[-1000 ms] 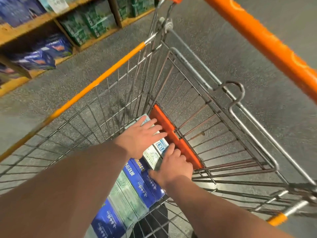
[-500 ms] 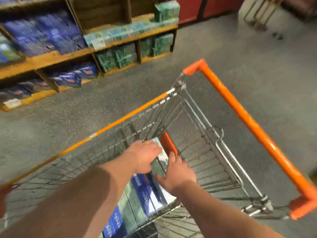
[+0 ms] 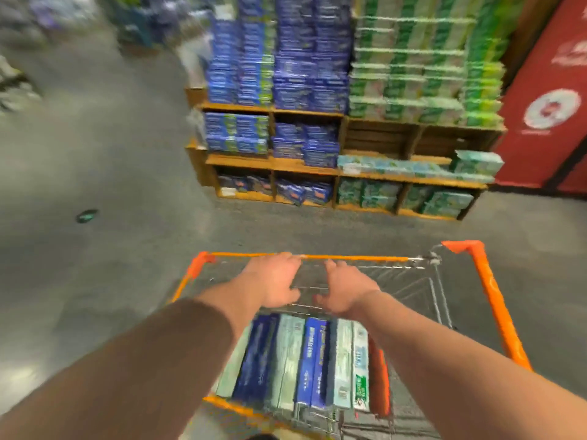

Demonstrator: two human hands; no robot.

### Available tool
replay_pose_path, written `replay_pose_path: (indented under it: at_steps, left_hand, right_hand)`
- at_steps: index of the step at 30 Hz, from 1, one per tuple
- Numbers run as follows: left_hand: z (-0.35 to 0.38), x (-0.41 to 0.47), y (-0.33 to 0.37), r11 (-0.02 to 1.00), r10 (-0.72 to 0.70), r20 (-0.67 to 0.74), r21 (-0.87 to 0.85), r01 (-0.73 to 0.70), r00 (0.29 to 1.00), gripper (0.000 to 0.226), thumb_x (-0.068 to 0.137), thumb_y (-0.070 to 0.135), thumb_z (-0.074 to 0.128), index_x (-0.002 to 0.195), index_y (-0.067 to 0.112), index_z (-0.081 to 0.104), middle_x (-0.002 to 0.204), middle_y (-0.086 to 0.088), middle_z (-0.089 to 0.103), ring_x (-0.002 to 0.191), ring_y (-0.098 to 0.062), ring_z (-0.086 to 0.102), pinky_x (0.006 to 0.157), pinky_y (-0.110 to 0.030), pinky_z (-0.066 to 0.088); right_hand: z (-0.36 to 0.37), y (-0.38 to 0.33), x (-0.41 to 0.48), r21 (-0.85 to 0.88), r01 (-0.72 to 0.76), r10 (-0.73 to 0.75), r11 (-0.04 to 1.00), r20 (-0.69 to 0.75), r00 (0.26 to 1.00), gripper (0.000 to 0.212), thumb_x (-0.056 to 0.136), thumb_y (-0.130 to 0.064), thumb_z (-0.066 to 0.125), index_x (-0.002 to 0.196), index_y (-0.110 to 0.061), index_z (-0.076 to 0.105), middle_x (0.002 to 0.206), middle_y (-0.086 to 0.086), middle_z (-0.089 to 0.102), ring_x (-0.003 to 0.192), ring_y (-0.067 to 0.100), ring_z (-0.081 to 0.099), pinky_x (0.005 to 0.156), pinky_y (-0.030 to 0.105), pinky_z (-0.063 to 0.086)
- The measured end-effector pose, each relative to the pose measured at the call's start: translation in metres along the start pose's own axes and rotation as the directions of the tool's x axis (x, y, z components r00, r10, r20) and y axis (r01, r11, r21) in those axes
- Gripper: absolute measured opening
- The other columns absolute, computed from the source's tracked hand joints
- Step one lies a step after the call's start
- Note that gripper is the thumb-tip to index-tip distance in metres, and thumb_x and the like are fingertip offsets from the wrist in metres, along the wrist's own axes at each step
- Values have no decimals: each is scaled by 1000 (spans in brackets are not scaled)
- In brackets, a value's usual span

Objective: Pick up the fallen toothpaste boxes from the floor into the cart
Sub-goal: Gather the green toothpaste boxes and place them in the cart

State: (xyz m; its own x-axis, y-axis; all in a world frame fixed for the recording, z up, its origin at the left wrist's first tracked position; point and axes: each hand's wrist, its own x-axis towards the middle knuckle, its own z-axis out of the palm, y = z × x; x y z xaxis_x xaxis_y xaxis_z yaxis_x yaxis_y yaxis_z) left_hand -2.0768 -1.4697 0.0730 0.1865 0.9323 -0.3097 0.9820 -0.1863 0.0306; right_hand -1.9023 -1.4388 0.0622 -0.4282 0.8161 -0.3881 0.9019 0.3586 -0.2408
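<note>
Far left, on the grey floor point(image 3: 111, 154), a small dark-green thing point(image 3: 87, 215) lies alone, well apart from the cart point(image 3: 489, 300); too blurred to tell if it is a stray box. Your left hand point(image 3: 273, 281) hangs over the basket, fingers straight and loosely spread, holding nothing; its fingertips reach the far orange rim, contact unclear. Below and between your wrists, the toothpaste boxes point(image 3: 305, 360) lie flat on the cart bottom in one tight row, long sides touching, blue and pale green by turns. Your right hand point(image 3: 344, 292) mirrors the left: wide, relaxed, empty. Judgement on handling: long thin cartons, light, stiff along their length but easy to dent on the broad faces, print glossy and likely a bit slick. Take one across its narrow edges near the middle, thumb against fingers; for several, press the stack between both palms at the ends. Behind, wooden shelves point(image 3: 317, 169) carry the same blue and green packs; a red panel point(image 3: 546, 106) stands far right.
</note>
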Motion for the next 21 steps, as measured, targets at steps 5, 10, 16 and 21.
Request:
replay_pose_path:
  at_steps: [5, 10, 16, 21]
  left_hand:
    - [8, -133, -34, 945, -325, -136, -81, 316, 936, 54, 88, 49, 62, 129, 14, 56, 129, -11, 59, 123, -31, 58, 100, -41, 50]
    - [50, -309, -62, 694, -711, -33, -199, 692, 702, 59, 88, 54, 61, 134, 18, 52, 133, -8, 57, 124, -31, 58, 96, -42, 53]
    - [111, -493, -54, 327, -925, 94, -299, 896, 369, 60, 86, 57, 60, 133, 20, 51, 127, -4, 56, 120, -30, 59, 90, -38, 52]
    - [171, -598, -38, 100, -952, 236, -365, 926, 196, 54, 87, 60, 59, 123, 20, 51, 127, -6, 56, 122, -29, 58, 95, -43, 51]
  right_hand:
    - [-7, -92, -26, -168, 335, -333, 927, 43, 942, 70, 87, -51, 66, 139, -11, 42, 133, 17, 54, 125, 34, 54, 98, 37, 44]
    - [31, -227, -76, -213, 689, -664, 692, 187, 724, 68, 84, -48, 65, 139, -11, 47, 128, 20, 61, 120, 35, 58, 97, 36, 48]
    - [110, -371, -161, -237, 902, -825, 360, 371, 427, 73, 82, -50, 66, 143, -16, 46, 138, 16, 55, 128, 32, 53, 106, 39, 44]
    - [178, -459, -225, -221, 963, -837, 157, 488, 248, 72, 85, -46, 66, 146, -17, 43, 141, 13, 53, 129, 31, 51, 105, 37, 43]
